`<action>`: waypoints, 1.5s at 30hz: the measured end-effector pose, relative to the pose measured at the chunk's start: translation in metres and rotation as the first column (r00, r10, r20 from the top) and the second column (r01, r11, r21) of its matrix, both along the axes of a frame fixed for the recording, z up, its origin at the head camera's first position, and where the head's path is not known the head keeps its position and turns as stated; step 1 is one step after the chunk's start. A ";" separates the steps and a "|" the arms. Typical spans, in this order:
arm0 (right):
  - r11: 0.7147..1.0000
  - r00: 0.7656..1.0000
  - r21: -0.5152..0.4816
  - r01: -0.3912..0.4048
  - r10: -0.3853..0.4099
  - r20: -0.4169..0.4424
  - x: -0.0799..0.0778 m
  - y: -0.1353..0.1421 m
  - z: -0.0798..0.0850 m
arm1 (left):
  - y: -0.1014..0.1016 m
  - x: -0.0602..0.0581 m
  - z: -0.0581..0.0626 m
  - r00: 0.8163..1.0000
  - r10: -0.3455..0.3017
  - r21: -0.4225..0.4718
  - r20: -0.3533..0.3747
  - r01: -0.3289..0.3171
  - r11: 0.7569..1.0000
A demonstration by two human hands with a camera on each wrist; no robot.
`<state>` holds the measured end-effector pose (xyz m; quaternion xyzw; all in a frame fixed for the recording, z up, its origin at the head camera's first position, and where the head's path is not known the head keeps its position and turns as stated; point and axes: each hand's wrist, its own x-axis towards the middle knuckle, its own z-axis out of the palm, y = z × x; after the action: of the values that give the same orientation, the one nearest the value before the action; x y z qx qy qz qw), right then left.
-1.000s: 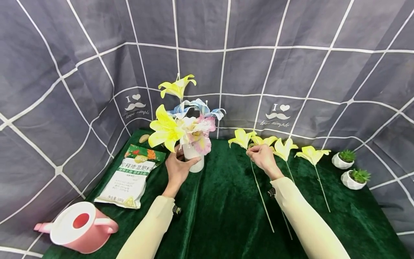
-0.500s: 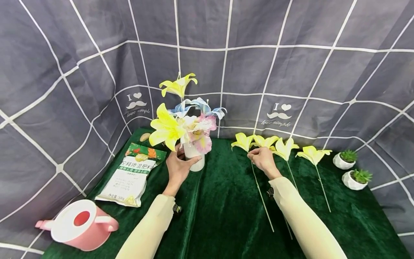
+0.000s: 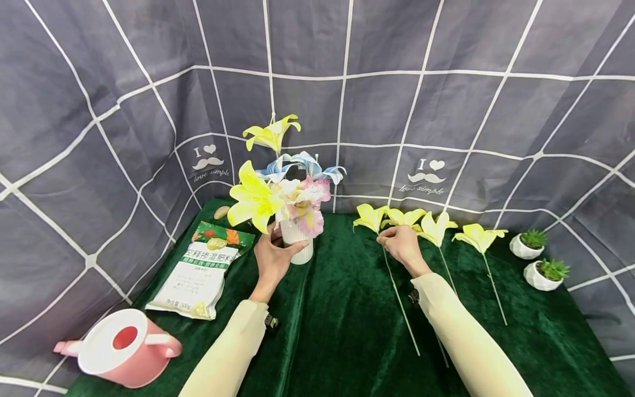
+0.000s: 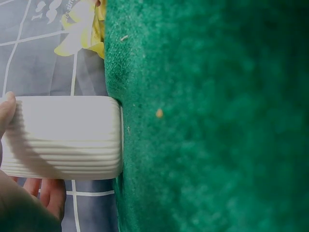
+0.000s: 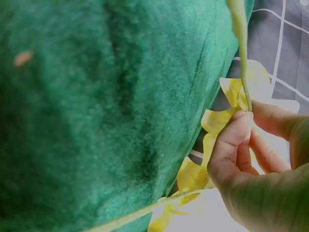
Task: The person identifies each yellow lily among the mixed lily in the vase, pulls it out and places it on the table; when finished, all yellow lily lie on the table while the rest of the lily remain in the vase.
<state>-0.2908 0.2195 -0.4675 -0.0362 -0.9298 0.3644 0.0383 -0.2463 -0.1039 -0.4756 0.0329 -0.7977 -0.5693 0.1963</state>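
My left hand (image 3: 272, 259) grips a white ribbed vase (image 3: 297, 242), thumb across its front and fingers behind. The vase stands upright and bears a bunch of artificial flowers: yellow lilies (image 3: 255, 199), blue ones (image 3: 307, 161) and a pink-white bloom (image 3: 310, 207). Off to the right, my right hand (image 3: 403, 246) pinches the stem of a yellow lily (image 3: 369, 218) just below its bloom. In the right wrist view that stem (image 5: 244, 63) runs between thumb and fingertips. More yellow lilies (image 3: 435, 227) lie beside it, one partly hidden behind my hand.
On the left are a fertilizer bag (image 3: 198, 273), a pink watering can (image 3: 126, 353) and a small tan stone-like object (image 3: 221, 212). Two potted succulents (image 3: 543, 274) stand at the far right. Green velvet cloth (image 3: 342, 314) covers the table, with a grey checked curtain (image 3: 377, 110) behind.
The held lily's bloom has dipped slightly, and my right hand has lowered a little with it. My left hand keeps its grip on the vase, which stays in place.
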 end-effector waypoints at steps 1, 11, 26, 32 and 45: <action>1.000 1.000 0.015 -0.001 0.001 -0.008 0.001 0.000 0.001 | 0.000 0.000 0.000 1.000 -0.001 0.004 -0.002 0.001 1.000; 1.000 0.995 0.012 0.016 -0.015 -0.096 0.022 -0.006 0.043 | 0.001 0.002 0.000 1.000 -0.001 -0.009 -0.002 0.000 1.000; 0.980 0.967 -0.152 -0.125 0.086 -0.242 0.068 -0.055 0.178 | -0.001 -0.002 0.001 0.999 -0.022 0.008 -0.023 0.022 1.000; 0.967 0.956 -0.172 -0.188 0.140 -0.259 0.066 -0.093 0.218 | 0.000 0.000 0.000 1.000 -0.006 0.011 -0.015 0.007 1.000; 0.952 0.941 -0.137 -0.274 0.237 -0.240 0.005 -0.170 0.248 | -0.001 -0.001 -0.002 0.999 -0.007 0.027 -0.038 0.008 1.000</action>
<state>-0.2854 0.0497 -0.2192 0.1227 -0.8823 0.4454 0.0904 -0.2470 -0.1047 -0.4773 0.0216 -0.7861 -0.5813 0.2090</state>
